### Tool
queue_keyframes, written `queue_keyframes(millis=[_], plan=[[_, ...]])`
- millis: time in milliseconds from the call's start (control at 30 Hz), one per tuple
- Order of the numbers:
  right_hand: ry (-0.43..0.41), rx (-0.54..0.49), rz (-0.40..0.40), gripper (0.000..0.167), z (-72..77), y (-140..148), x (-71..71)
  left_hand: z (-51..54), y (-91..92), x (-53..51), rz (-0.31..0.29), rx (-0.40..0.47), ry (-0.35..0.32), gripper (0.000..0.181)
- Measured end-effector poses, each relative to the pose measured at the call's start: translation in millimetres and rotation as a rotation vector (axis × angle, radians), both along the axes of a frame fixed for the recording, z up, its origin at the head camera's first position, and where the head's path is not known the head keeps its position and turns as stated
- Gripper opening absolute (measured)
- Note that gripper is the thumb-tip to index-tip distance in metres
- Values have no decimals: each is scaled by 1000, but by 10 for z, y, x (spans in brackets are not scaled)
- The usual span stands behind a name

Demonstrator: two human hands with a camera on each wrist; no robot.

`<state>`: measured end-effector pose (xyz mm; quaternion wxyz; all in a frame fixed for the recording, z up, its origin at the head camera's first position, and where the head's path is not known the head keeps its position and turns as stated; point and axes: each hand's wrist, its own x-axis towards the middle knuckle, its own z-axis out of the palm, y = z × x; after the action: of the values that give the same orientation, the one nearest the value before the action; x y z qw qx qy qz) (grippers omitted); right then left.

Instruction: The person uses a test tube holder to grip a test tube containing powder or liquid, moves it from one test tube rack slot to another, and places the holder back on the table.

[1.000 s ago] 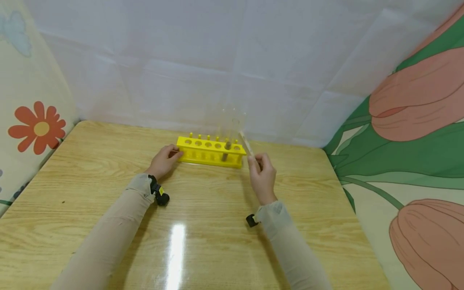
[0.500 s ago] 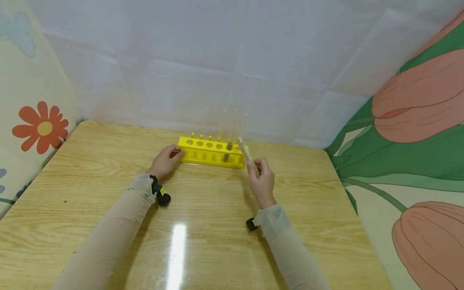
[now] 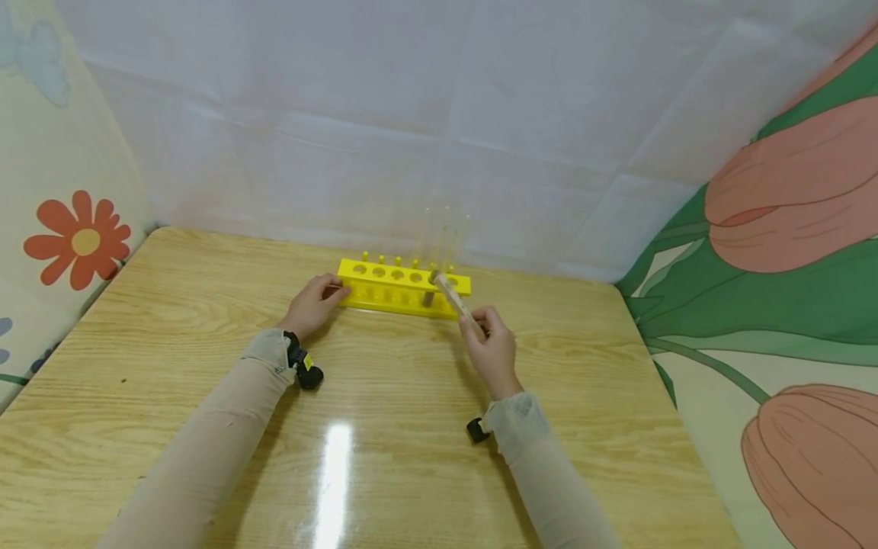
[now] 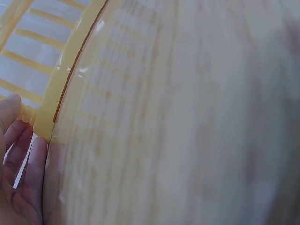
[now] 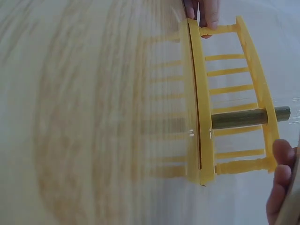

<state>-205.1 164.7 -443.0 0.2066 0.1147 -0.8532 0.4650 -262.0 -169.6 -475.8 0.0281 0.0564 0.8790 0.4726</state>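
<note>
A yellow test tube rack (image 3: 384, 283) stands near the back of the table. My left hand (image 3: 312, 305) holds its left end post, thumb and fingers around it in the left wrist view. In the rack's right half stands a test tube (image 3: 428, 299) with dark brown-green contents, clearer in the right wrist view, where the tube (image 5: 241, 119) passes through the top plate. My right hand (image 3: 488, 352) grips a wooden test tube holder (image 3: 454, 299). Its tip overlaps the tube just above the rack; whether it encloses the glass, I cannot tell.
Faint clear glass tubes (image 3: 447, 229) rise behind the rack's right side, hard to make out. A white cloth (image 3: 288, 168) hangs close behind the rack. Patterned cloths border the wooden table (image 3: 391, 427) on left and right.
My right hand has come slightly down and to the left, bringing the wooden holder's tip lower and left, from the rack's right end to the dark tube. The left hand keeps its hold.
</note>
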Motion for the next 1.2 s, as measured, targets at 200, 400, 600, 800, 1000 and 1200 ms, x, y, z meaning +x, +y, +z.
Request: queue_keyframes(millis=[200,400,600,800,1000,1200], plan=[[-1,-5,60,13,-48,4,-13,-19,5,-4,4,7,12,42],[7,10,76,12,-51,-3,-5,-32,-2,-3,3,9,14,42],[-45,30,110,11,-22,-2,-10,-21,-8,-8,-4,14,18,42],[-88,64,141,11,-6,24,-28,-36,-23,-9,-3,8,16,43],[-83,117,165,11,-21,64,-44,-8,-15,-3,-7,13,21,43],[-69,167,211,13,-33,78,-24,-11,-7,4,-8,19,19,42]])
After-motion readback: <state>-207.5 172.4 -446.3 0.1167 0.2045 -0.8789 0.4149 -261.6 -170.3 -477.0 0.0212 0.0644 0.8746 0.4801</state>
